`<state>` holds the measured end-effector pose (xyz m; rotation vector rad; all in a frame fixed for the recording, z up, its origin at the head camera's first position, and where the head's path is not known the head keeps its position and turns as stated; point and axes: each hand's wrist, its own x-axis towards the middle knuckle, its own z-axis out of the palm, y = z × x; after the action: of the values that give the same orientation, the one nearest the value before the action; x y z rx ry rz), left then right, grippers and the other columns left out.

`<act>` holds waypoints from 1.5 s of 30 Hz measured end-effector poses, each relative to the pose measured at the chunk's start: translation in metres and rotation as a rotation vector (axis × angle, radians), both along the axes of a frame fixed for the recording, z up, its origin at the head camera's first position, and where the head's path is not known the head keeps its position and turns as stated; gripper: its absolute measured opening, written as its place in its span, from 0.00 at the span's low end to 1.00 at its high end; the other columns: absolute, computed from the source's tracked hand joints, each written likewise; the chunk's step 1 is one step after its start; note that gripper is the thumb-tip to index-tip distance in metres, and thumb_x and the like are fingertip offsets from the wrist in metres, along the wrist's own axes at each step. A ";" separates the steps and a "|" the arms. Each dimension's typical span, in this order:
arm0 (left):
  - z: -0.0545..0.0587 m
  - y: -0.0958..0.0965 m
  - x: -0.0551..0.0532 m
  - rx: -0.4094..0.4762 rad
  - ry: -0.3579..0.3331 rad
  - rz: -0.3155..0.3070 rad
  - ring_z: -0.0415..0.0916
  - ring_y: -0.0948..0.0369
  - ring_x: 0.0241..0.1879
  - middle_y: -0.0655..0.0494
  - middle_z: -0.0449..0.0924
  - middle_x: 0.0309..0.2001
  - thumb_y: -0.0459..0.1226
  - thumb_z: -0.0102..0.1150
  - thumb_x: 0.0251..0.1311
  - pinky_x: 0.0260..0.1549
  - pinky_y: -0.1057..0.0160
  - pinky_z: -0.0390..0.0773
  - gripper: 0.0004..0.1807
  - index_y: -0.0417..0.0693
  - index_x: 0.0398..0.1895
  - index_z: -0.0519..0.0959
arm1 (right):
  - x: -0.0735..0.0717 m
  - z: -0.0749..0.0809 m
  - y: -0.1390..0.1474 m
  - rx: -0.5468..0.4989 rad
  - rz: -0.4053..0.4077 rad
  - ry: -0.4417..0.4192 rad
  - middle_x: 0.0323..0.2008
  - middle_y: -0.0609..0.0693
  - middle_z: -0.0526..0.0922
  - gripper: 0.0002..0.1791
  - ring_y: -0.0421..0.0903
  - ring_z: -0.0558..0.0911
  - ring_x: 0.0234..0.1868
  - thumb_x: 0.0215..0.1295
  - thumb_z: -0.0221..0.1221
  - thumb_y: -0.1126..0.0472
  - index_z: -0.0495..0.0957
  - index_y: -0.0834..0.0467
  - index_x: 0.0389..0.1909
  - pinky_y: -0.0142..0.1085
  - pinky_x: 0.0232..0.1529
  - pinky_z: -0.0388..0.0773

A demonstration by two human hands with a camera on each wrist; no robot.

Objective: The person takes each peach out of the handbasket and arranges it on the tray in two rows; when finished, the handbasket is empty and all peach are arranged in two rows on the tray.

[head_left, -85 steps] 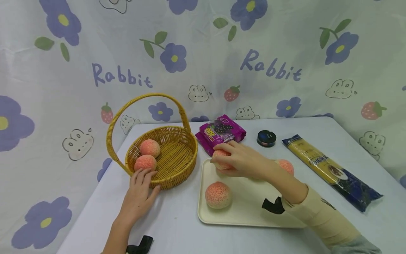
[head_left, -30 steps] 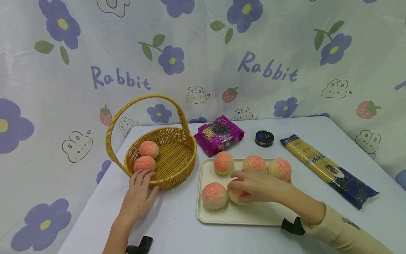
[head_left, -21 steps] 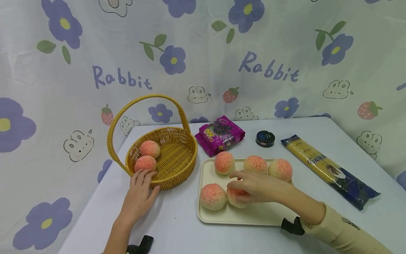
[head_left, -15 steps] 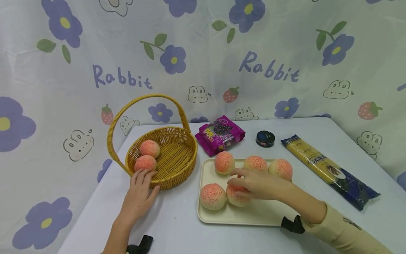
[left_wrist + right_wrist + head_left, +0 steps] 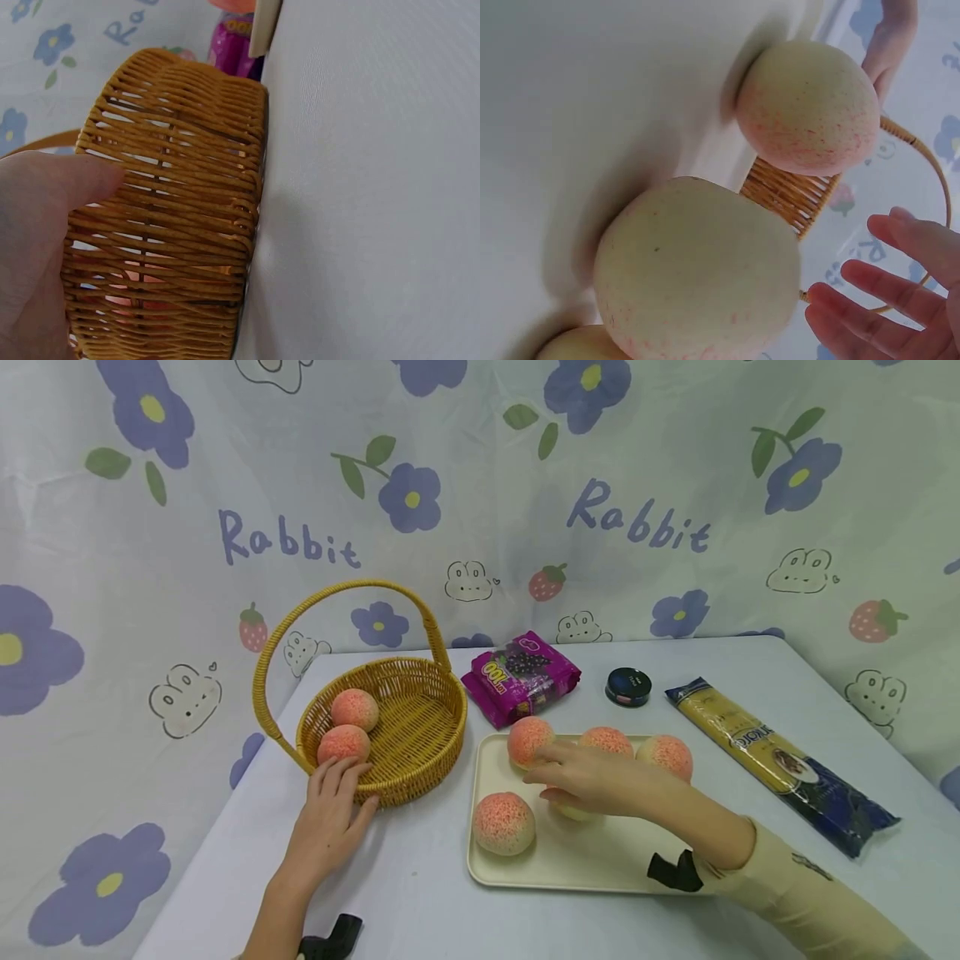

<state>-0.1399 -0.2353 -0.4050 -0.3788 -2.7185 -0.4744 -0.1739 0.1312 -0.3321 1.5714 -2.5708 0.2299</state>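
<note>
Left hand (image 5: 327,821) gripping woven wicker basket (image 5: 420,775), right hand (image 5: 594,779) spread wide, speckled round balls (image 5: 504,824)

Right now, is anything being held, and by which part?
The left hand holds the wicker basket by its near rim, thumb outside, fingers over the edge. The right hand holds nothing, fingers spread above the tray.

You face cream peaches (image 5: 504,824) speckled coral pink, a golden-yellow wicker basket (image 5: 412,727), a plain cream tray (image 5: 615,860), a purple grape-printed packet (image 5: 522,677) and a white backdrop (image 5: 480,452) patterned with violet flowers (image 5: 412,497).
</note>
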 end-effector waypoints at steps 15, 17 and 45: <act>0.001 -0.001 0.000 -0.010 -0.003 0.007 0.47 0.45 0.63 0.45 0.60 0.59 0.41 0.55 0.59 0.57 0.41 0.56 0.23 0.42 0.56 0.66 | -0.016 0.020 -0.035 0.038 -0.005 -0.055 0.48 0.49 0.75 0.13 0.45 0.74 0.49 0.62 0.57 0.62 0.77 0.51 0.48 0.35 0.47 0.75; 0.002 -0.001 0.000 -0.011 0.000 0.007 0.47 0.45 0.63 0.45 0.60 0.59 0.41 0.55 0.59 0.56 0.41 0.56 0.23 0.42 0.56 0.66 | -0.019 0.021 -0.043 0.072 -0.017 -0.074 0.51 0.48 0.75 0.14 0.46 0.73 0.53 0.63 0.56 0.60 0.76 0.49 0.50 0.37 0.52 0.72; 0.003 0.000 0.001 -0.040 -0.033 0.028 0.47 0.46 0.64 0.46 0.59 0.61 0.42 0.56 0.59 0.49 0.38 0.64 0.25 0.42 0.58 0.66 | -0.042 -0.014 -0.115 0.298 -0.055 0.017 0.65 0.53 0.61 0.33 0.54 0.53 0.68 0.64 0.54 0.56 0.54 0.53 0.68 0.45 0.65 0.54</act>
<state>-0.1394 -0.2354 -0.4019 -0.3464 -2.7652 -0.4227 -0.2156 0.0164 -0.3465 1.5772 -2.7307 -0.1804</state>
